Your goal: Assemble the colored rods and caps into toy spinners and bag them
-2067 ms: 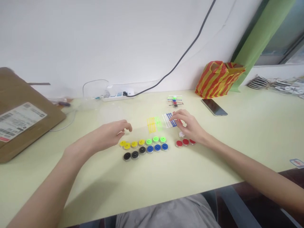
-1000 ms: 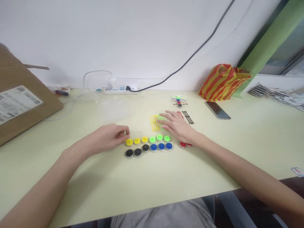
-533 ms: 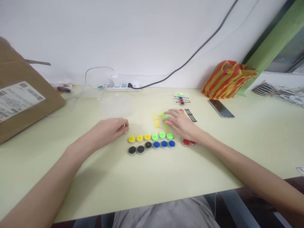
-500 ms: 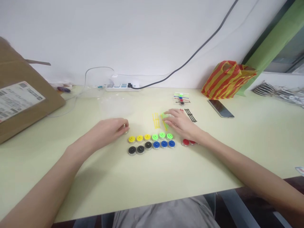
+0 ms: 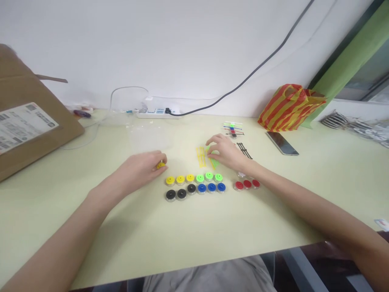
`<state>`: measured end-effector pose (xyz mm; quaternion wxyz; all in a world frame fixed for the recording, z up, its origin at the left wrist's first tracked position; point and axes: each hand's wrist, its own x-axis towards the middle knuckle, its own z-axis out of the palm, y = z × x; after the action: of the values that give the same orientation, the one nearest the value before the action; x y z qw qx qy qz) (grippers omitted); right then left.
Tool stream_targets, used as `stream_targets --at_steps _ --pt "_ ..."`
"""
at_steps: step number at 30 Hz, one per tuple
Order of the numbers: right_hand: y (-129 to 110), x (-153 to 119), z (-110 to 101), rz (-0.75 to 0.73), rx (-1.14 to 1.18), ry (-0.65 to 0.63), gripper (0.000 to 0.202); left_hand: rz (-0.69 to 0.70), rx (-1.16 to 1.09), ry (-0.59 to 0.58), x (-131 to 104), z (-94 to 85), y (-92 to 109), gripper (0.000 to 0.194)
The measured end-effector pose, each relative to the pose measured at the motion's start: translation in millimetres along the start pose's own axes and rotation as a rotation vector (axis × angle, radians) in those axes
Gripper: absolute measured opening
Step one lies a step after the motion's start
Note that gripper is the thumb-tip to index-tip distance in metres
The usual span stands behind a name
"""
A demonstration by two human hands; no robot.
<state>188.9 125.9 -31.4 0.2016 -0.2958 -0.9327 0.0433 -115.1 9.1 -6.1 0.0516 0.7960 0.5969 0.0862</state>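
Observation:
Pinched between the fingertips and thumb of my left hand point(image 5: 148, 165) is a small yellow disc point(image 5: 161, 165), partly covered by the fingers. My right hand point(image 5: 226, 151) hovers low over thin green strips point(image 5: 214, 163) and a yellow strip, its fingers bent and apart; whether the fingertips touch them is unclear. Beside it lie more yellow strips point(image 5: 201, 157). In front of both hands stand two rows of round pieces: yellow discs point(image 5: 180, 179) and green discs point(image 5: 209, 176) behind, black discs point(image 5: 181, 194) and blue discs point(image 5: 212, 187) nearer me. Red discs point(image 5: 247, 184) sit by my right forearm.
Behind my right hand are black strips point(image 5: 244, 150) and a stacked multicoloured spinner piece point(image 5: 232, 129). A phone point(image 5: 282, 143) and striped bag point(image 5: 290, 107) stand right. Clear plastic point(image 5: 148, 136), a power strip point(image 5: 158, 112) and a cardboard box point(image 5: 33, 109) are left and back.
The yellow disc now shows in my left hand, which has turned slightly. My right hand has lifted and bent its fingers, and the red discs are now uncovered by the forearm.

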Motion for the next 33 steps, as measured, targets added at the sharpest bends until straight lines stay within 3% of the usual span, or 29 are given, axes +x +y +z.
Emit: stream_targets --at_steps 7,13,17,23,33 --pt "0 -2 1 0.015 0.020 0.008 0.011 0.065 0.009 0.320 -1 -5.2 11 0.020" --pt "-4 1 2 -0.011 -0.004 -0.015 0.013 0.042 -0.303 0.482 0 -8.6 24 0.015" --pt "-4 3 4 -0.024 -0.008 -0.021 0.011 0.041 -0.318 0.592 2 -6.5 25 0.015" --pt "-6 1 4 -0.043 0.004 -0.008 0.011 0.038 -0.336 0.652 3 -4.4 24 0.014" --pt "-7 3 1 -0.078 0.006 0.018 0.012 0.049 -0.362 0.611 3 0.5 26 0.018"
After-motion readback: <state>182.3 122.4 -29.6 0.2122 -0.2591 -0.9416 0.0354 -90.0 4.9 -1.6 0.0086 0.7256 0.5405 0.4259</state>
